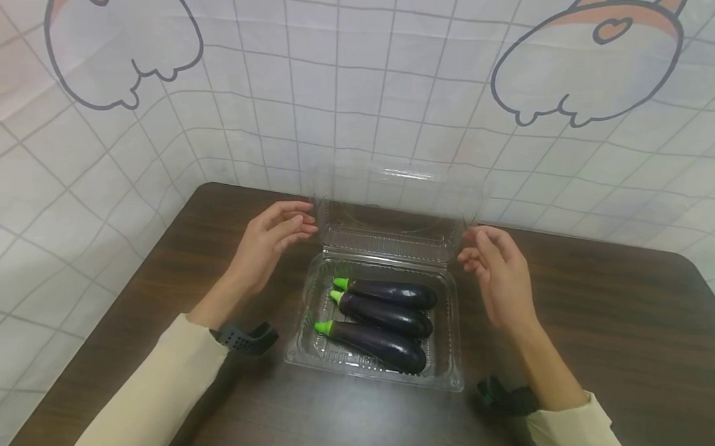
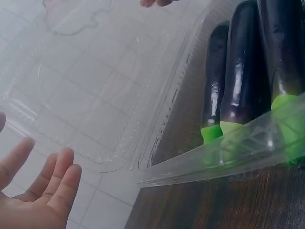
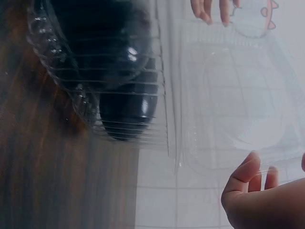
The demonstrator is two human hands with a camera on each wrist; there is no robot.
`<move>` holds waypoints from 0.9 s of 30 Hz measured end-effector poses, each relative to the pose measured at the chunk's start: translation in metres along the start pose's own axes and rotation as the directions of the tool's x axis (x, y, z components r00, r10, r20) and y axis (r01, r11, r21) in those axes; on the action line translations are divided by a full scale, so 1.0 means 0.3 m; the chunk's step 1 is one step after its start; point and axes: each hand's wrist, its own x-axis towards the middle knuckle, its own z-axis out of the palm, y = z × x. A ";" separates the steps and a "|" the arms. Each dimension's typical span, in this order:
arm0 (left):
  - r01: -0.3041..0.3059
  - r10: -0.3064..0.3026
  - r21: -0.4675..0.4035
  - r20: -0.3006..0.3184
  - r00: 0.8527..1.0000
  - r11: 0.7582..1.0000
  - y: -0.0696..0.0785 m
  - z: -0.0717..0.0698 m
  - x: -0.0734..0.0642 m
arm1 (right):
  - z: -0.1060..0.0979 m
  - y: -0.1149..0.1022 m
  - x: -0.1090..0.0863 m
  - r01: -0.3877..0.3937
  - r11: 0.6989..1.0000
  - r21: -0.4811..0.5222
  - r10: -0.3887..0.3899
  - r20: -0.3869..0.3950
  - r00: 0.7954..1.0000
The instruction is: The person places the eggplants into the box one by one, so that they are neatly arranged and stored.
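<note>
A clear plastic clamshell box point(image 1: 375, 378) stands on the table with its lid point(image 1: 395, 191) raised and leaning back. Three dark purple eggplants point(image 1: 386, 321) with green stem ends lie side by side in the base. At the lid's left edge is my left hand point(image 1: 267, 242); in the left wrist view its fingers point(image 2: 64, 191) are spread and loosely bent beside the clear rim. My right hand point(image 1: 501, 276) is at the lid's right edge, fingers relaxed. In the right wrist view its fingertips point(image 3: 252, 160) lie close to the rim; whether they touch it I cannot tell.
The dark wood table point(image 1: 598, 327) extends around the box. Behind it hangs a white grid-patterned cloth point(image 1: 363, 83) with cartoon animal prints. A black band point(image 1: 244, 338) circles the left wrist, and another dark band point(image 1: 505, 397) is at the right wrist.
</note>
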 end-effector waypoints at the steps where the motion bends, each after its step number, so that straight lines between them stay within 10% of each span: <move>1: 0.005 -0.005 0.002 0.005 1.000 1.000 0.002 0.000 -0.002 | 0.000 0.001 -0.005 0.007 1.000 -0.004 -0.007 0.000 1.000; 21: -0.009 0.003 0.090 0.069 0.998 0.996 0.011 0.000 -0.087 | -0.022 0.040 -0.100 0.172 0.981 0.090 -0.179 0.076 0.981; 27: -0.024 0.014 0.117 0.085 0.996 0.993 0.015 -0.003 -0.124 | -0.030 0.033 -0.127 0.178 0.984 -0.019 -0.176 0.089 0.980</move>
